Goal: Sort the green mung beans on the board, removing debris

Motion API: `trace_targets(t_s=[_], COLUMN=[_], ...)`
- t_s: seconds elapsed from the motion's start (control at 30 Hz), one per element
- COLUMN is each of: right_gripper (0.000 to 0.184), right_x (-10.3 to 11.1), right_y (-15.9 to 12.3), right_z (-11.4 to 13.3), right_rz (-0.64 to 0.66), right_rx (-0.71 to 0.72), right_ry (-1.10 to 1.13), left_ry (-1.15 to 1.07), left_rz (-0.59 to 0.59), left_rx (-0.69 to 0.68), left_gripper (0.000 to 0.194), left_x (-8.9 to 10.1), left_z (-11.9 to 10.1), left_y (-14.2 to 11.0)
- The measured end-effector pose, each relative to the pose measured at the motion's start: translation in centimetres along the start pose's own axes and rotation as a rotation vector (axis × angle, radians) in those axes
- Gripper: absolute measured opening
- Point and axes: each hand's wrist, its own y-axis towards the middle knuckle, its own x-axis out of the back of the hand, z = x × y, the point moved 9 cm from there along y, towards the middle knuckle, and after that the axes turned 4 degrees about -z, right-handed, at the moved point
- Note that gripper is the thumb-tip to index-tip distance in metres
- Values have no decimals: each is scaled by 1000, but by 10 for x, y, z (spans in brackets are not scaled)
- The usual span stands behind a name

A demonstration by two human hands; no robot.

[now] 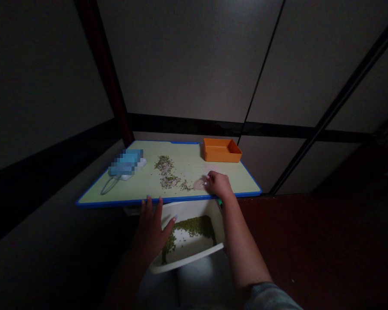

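Note:
My left hand (152, 227) grips the near left rim of a white tray (187, 258) held below the board's front edge; fingers over the rim, thumb inside. Green beans (194, 228) lie in the tray. My right hand (217, 184) rests on a pale green board with a blue rim (123, 199), its fingers curled down against the surface beside a small pinkish patch (198, 184). A scatter of green beans (168, 172) lies on the board just left of that hand.
An orange box (221, 150) stands at the board's far right corner. A blue face mask (124, 165) lies on a white object at the left. Dark wall panels rise behind; reddish floor to the right.

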Motion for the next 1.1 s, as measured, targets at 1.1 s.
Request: trace_targets(t_s=[1.1], right_gripper=[19], right_x=[-5], right_y=[-3], right_z=[19], right_rz=[56], right_rx=[165], right_ry=[230], left_ry=[-12], left_rz=[33], left_rx=[23], left_gripper=[69], left_x=[1], left_z=[-1], left_y=[1])
